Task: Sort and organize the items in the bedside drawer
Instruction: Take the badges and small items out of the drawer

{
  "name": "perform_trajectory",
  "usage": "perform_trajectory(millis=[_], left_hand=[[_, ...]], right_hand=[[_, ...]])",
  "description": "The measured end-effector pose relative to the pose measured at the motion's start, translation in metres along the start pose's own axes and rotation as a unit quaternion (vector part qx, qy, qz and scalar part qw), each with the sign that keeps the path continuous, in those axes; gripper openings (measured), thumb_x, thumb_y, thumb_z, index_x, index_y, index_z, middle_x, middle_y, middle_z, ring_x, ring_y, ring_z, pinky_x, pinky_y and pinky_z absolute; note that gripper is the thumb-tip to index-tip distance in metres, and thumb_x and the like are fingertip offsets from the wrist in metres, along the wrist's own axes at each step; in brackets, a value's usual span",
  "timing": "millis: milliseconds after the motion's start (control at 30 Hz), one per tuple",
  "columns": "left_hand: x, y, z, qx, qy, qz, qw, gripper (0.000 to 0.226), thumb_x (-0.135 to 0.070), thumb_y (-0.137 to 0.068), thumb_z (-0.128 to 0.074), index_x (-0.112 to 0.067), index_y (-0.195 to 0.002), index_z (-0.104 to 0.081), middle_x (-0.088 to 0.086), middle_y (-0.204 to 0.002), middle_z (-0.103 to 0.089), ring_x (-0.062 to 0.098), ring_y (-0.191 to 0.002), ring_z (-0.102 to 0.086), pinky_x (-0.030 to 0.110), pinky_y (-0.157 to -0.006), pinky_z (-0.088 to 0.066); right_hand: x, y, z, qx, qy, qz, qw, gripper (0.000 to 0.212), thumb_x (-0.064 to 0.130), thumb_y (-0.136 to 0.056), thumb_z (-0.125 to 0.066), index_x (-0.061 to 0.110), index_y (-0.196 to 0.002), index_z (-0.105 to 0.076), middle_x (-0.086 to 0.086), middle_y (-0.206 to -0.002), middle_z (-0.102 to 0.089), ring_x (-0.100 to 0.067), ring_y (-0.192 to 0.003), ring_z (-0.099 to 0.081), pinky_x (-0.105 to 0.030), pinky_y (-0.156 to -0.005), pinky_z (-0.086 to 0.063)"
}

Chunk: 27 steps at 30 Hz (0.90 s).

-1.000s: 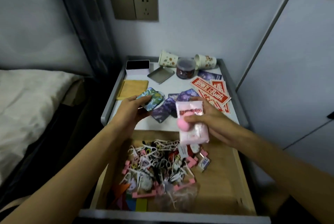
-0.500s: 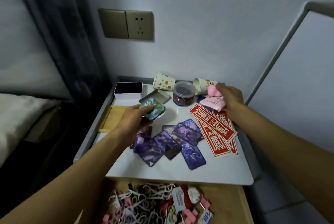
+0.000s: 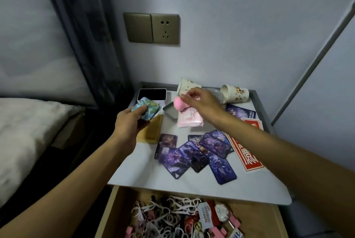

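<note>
Nightstand top (image 3: 153, 178): white surface beside a bed and curtain, already strewn with sorted-out things.
Left hand (image 3: 128, 124): fingers curled round a patterned pouch (image 3: 145, 110), held above the back-left corner, just in front of a white box (image 3: 152, 94).
Pouch advice: as I judge it, it belongs on the bare strip by that box; lower it until it rests, then let go, not dropping it on the yellow pad (image 3: 151, 130) below.
Tin lid (image 3: 171, 110): lies open side up between the two hands, a likely dish for small round things.
Pink sponge (image 3: 177, 103): pinched at the right hand's fingertips, over the lid's edge; it looks soft and apt to roll.
Tissue pack (image 3: 190, 119): pink, under the same hand; I cannot tell whether it already rests on the top.
Right hand (image 3: 201, 101): closed on the sponge, reaching leftwards across the back.
Purple cards (image 3: 192, 153): fanned loosely nearby; keep the pack off them.
Red stickers (image 3: 247, 153): overlapped along the right side.
Drawer (image 3: 255, 216): open below the front edge, still heaped with clips and loops.
</note>
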State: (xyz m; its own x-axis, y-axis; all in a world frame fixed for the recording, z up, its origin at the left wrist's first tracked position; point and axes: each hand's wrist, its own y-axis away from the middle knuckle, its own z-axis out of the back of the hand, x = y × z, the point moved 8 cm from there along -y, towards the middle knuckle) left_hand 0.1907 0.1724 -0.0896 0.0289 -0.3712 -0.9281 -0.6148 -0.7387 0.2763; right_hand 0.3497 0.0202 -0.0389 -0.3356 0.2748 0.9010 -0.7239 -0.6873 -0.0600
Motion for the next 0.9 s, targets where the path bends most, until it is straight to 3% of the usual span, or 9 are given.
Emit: perform_trajectory(millis=[133,267,433,567,667,767,900], left_hand=[[-0.005,-0.005,0.017,-0.002,0.008,0.0,1.0,0.014,-0.012,-0.096,-0.06,-0.003,-0.106,-0.064,0.007,-0.09,-0.07,0.012,-0.073,-0.067,0.018,-0.054,-0.053],[0.002,-0.008,0.025,0.007,0.025,0.002,1.0,0.018,-0.01,-0.095,-0.06,0.0,-0.109,-0.064,0.009,-0.093,-0.071,0.013,-0.075,-0.068,0.019,-0.057,-0.054],[0.01,-0.002,0.019,0.023,0.025,0.011,0.999,0.022,-0.012,-0.095,-0.061,0.001,-0.113,-0.063,0.008,-0.093,-0.072,0.012,-0.076,-0.069,0.019,-0.059,-0.054],[0.01,0.006,0.013,0.041,0.026,0.017,0.999,0.028,-0.012,-0.095,-0.061,0.004,-0.117,-0.062,0.01,-0.094,-0.072,0.014,-0.078,-0.069,0.022,-0.063,-0.055],[0.013,0.011,0.015,0.046,0.026,0.022,0.998,0.028,-0.011,-0.095,-0.061,0.005,-0.118,-0.062,0.008,-0.091,-0.071,0.013,-0.076,-0.068,0.023,-0.067,-0.057],[0.013,0.012,0.015,0.052,0.026,0.029,0.998,0.029,-0.012,-0.095,-0.06,0.006,-0.119,-0.061,0.008,-0.091,-0.07,0.015,-0.078,-0.067,0.027,-0.075,-0.057],[0.01,0.01,0.014,0.053,0.024,0.031,0.998,0.029,-0.012,-0.095,-0.061,0.006,-0.119,-0.061,0.008,-0.09,-0.071,0.015,-0.076,-0.068,0.022,-0.063,-0.057]], right_hand=[[0.01,-0.037,-0.024,0.031,0.122,0.022,0.992,0.034,0.036,-0.094,-0.061,0.003,-0.103,-0.064,-0.007,-0.099,-0.065,-0.016,-0.084,-0.058,-0.022,-0.063,-0.038],[-0.007,-0.042,-0.026,0.054,0.206,-0.015,0.977,0.037,0.041,-0.095,-0.059,0.004,-0.094,-0.063,-0.004,-0.084,-0.064,-0.013,-0.07,-0.056,-0.017,-0.055,-0.037],[-0.047,-0.016,-0.02,-0.019,0.061,-0.126,0.99,0.047,0.051,-0.094,-0.054,0.004,-0.097,-0.063,-0.008,-0.094,-0.068,-0.025,-0.088,-0.064,-0.038,-0.085,-0.051],[-0.078,0.002,-0.014,-0.076,-0.008,-0.232,0.97,0.059,0.056,-0.092,-0.055,0.003,-0.119,-0.058,-0.015,-0.107,-0.068,-0.032,-0.095,-0.066,-0.049,-0.092,-0.053],[-0.078,0.004,-0.02,-0.098,-0.038,-0.257,0.961,0.054,0.051,-0.096,-0.051,0.004,-0.123,-0.054,-0.015,-0.107,-0.067,-0.029,-0.089,-0.067,-0.041,-0.08,-0.056],[-0.068,0.001,-0.035,-0.094,-0.01,-0.224,0.97,0.054,0.047,-0.1,-0.045,0.0,-0.124,-0.056,-0.016,-0.108,-0.066,-0.02,-0.073,-0.063,-0.028,-0.056,-0.043],[-0.056,-0.003,-0.038,-0.094,0.017,-0.204,0.974,0.053,0.045,-0.1,-0.046,-0.002,-0.119,-0.061,-0.015,-0.109,-0.065,-0.017,-0.069,-0.058,-0.028,-0.054,-0.041]])
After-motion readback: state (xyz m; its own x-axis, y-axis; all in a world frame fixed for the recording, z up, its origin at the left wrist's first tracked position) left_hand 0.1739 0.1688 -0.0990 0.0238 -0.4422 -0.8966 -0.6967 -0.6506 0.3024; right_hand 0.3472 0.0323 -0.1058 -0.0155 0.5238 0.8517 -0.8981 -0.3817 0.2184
